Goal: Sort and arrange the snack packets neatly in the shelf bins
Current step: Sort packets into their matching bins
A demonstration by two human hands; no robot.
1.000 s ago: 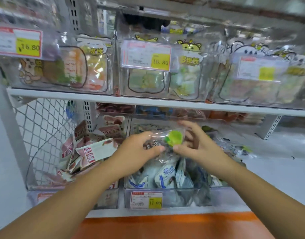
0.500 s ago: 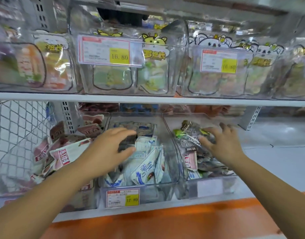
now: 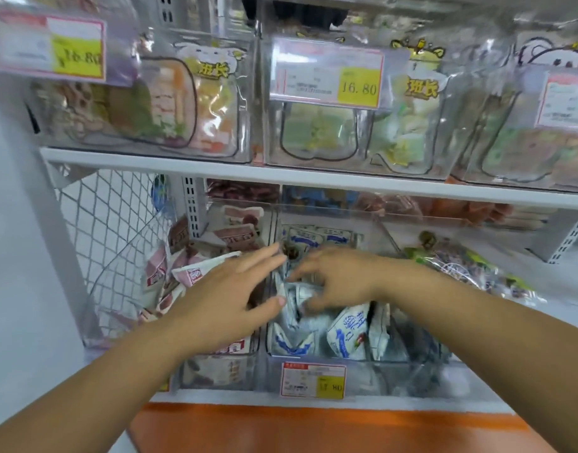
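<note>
Shop shelving in white metal fills the view, and a lower shelf (image 3: 235,396) of clear bins sits under two bare forearms reaching in. Blue-and-white packets (image 3: 350,331) stand crowded on end in the middle bin (image 3: 376,376), most of them leaning, their long edges running roughly up and away from the person. The right hand (image 3: 340,279) is down among them, fingers bent onto the top of the heap. Motion blur hides whether it has pinched a packet or only touches them, so that cannot be told. The left hand (image 3: 228,289) hovers just beside it, fingers straight and spread, holding nothing, above the wall between the middle bin and the left bin (image 3: 215,371) of pink packets (image 3: 189,276). Beyond the right forearm lies a loose heap of clear packets (image 3: 461,266) with green print. The right hand is nearer the blue-and-white packets, which lie directly under its fingertips. The left hand would need to shift slightly rightward to help square them.
</note>
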